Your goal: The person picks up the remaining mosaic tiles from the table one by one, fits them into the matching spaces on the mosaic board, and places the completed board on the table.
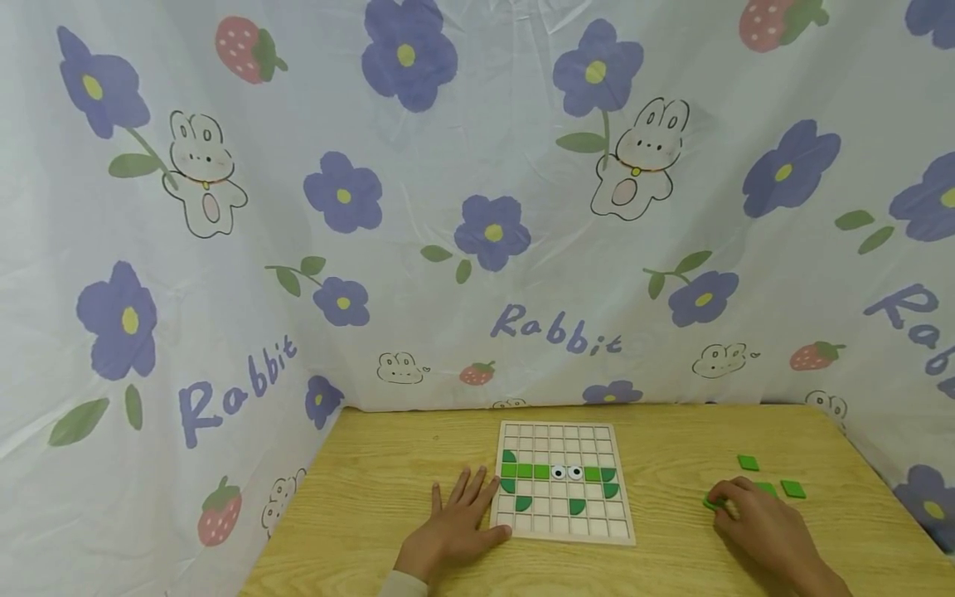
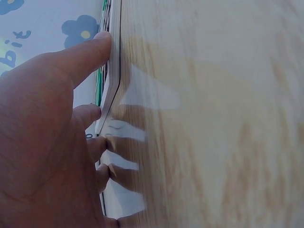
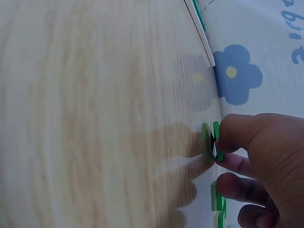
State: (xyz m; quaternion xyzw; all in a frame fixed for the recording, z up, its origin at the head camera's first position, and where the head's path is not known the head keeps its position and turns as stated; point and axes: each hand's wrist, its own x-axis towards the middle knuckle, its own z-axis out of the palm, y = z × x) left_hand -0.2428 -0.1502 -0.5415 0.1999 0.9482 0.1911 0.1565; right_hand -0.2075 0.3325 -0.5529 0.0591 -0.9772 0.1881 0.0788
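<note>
A square wooden grid board (image 1: 552,434) lies on the table. It holds a row of light green square tiles (image 1: 525,471), two white eye pieces (image 1: 574,473) and several dark green quarter-round pieces (image 1: 578,507). My left hand (image 1: 457,526) rests flat with spread fingers, its thumb touching the board's near left corner. To the right of the board, my right hand (image 1: 764,522) pinches a green tile (image 3: 218,142) between thumb and fingertip. In the right wrist view that tile stands slightly off the tabletop. Close to those fingers lie loose green tiles (image 1: 793,489), one partly hidden by the hand.
Another loose green tile (image 1: 748,463) lies farther back on the wood-grain table (image 1: 388,448). A white curtain (image 1: 418,332) printed with flowers and rabbits hangs along the table's back and sides.
</note>
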